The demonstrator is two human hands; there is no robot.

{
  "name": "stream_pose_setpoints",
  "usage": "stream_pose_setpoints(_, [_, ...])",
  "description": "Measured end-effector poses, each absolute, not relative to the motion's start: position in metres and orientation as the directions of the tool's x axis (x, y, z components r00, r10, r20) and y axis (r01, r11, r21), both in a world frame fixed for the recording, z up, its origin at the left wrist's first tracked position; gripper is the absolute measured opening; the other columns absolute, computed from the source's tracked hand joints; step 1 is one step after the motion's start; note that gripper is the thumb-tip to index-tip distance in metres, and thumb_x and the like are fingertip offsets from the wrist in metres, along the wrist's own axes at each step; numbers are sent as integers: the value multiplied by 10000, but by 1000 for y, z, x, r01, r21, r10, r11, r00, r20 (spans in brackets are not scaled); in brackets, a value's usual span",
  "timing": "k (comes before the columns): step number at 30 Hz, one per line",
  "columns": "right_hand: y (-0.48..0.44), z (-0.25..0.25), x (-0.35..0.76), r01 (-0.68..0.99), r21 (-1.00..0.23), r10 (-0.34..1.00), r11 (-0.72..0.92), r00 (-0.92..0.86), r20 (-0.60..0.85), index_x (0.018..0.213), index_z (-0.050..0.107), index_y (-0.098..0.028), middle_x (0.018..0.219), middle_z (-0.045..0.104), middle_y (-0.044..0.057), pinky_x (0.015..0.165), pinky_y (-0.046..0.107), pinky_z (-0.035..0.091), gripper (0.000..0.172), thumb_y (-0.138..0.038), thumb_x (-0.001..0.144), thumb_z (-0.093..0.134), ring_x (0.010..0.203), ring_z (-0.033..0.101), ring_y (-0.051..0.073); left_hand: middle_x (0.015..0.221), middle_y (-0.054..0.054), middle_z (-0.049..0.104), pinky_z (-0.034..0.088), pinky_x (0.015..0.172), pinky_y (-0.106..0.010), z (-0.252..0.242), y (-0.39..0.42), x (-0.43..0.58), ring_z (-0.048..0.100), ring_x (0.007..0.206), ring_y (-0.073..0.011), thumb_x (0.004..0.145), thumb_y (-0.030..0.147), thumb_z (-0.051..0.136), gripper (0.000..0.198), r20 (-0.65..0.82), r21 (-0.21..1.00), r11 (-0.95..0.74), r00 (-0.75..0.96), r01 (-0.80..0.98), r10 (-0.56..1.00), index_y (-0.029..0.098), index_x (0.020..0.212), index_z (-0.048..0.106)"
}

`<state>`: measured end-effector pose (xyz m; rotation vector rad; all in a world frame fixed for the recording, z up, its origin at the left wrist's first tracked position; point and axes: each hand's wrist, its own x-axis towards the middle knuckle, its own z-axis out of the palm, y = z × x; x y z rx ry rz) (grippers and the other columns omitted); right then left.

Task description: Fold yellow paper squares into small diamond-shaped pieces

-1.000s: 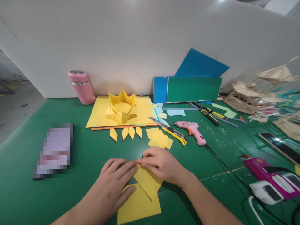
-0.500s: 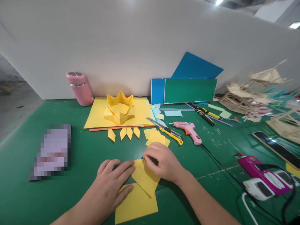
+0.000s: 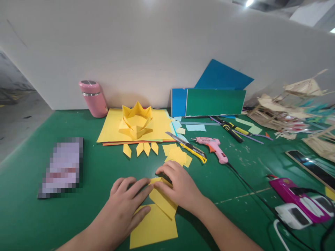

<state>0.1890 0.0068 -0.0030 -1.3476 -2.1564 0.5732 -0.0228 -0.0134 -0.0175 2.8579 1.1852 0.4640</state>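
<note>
A yellow paper square [image 3: 154, 225] lies on the green table [image 3: 99, 174] in front of me, with one corner folded over. My left hand [image 3: 125, 205] rests flat on its left part, fingers stretched out. My right hand [image 3: 178, 186] presses down on the folded flap [image 3: 163, 202], fingers bent together at the fold's top edge. Both hands meet at the fold. Behind them lie small yellow paper pieces [image 3: 178, 155] and several folded yellow petals [image 3: 141, 149].
A folded yellow paper crown [image 3: 136, 120] sits on yellow sheets beside a pink flask [image 3: 92, 98]. A yellow utility knife [image 3: 190, 148], a pink glue gun [image 3: 213, 146] with its cable, blue and green cards [image 3: 214, 101], stick models [image 3: 288, 108] and a magenta device [image 3: 300, 200] fill the right side.
My right hand slid along the fold, first to the upper right, then back toward the left fingertips. The left hand stayed flat on the paper.
</note>
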Motion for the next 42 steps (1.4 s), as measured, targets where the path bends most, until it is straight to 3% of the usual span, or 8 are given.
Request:
stream_pose_setpoints(4, [6, -1, 187, 699, -584, 907, 412, -374, 193, 807, 525, -197, 886, 578, 38, 744, 320, 432, 91, -199, 837, 612, 866, 528, 196, 1190, -26, 634, 381, 886, -420, -17, -13, -22, 498, 978, -248, 939, 374, 453, 337, 272, 113, -717, 673, 687, 688, 301, 1250, 563])
stream_pose_setpoints(10, [7, -2, 184, 640, -692, 935, 334, -317, 159, 723, 542, -190, 728, 574, -5, 651, 271, 401, 144, -79, 759, 625, 724, 524, 155, 1201, -28, 626, 381, 898, -420, -19, -14, -22, 499, 987, -248, 934, 374, 455, 334, 273, 114, -714, 669, 691, 691, 312, 1242, 570])
stream_pose_setpoints(18, [6, -2, 184, 681, -683, 962, 262, -238, 132, 658, 609, -195, 591, 543, -33, 569, 242, 351, 120, -135, 712, 698, 601, 483, 130, 1202, -19, 626, 365, 896, -425, -18, -14, -21, 501, 982, -249, 928, 360, 470, 347, 274, 110, -713, 668, 693, 692, 320, 1264, 547])
stream_pose_setpoints(27, [6, -3, 184, 682, -673, 955, 286, -259, 143, 696, 619, -189, 606, 556, -28, 567, 237, 356, 92, -118, 746, 646, 585, 487, 122, 1186, -24, 650, 336, 921, -435, -13, -15, -20, 519, 947, -247, 888, 369, 524, 411, 259, 75, -711, 674, 700, 691, 275, 1287, 528])
stream_pose_setpoints(36, [8, -6, 194, 569, -562, 796, 600, -491, 352, 734, 626, -177, 688, 614, 17, 603, 248, 400, 145, -138, 861, 566, 679, 551, 146, 1182, -25, 647, 360, 917, -441, -10, -15, -20, 527, 958, -245, 894, 337, 506, 375, 250, 99, -710, 674, 697, 696, 271, 1261, 547])
stream_pose_setpoints(42, [13, -8, 200, 532, -471, 705, 703, -605, 370, 810, 675, -175, 718, 650, 36, 620, 261, 413, 209, -193, 933, 508, 706, 571, 157, 1184, -28, 645, 350, 935, -441, -16, -14, -22, 534, 997, -252, 891, 370, 518, 382, 247, 109, -702, 664, 704, 705, 298, 1265, 545])
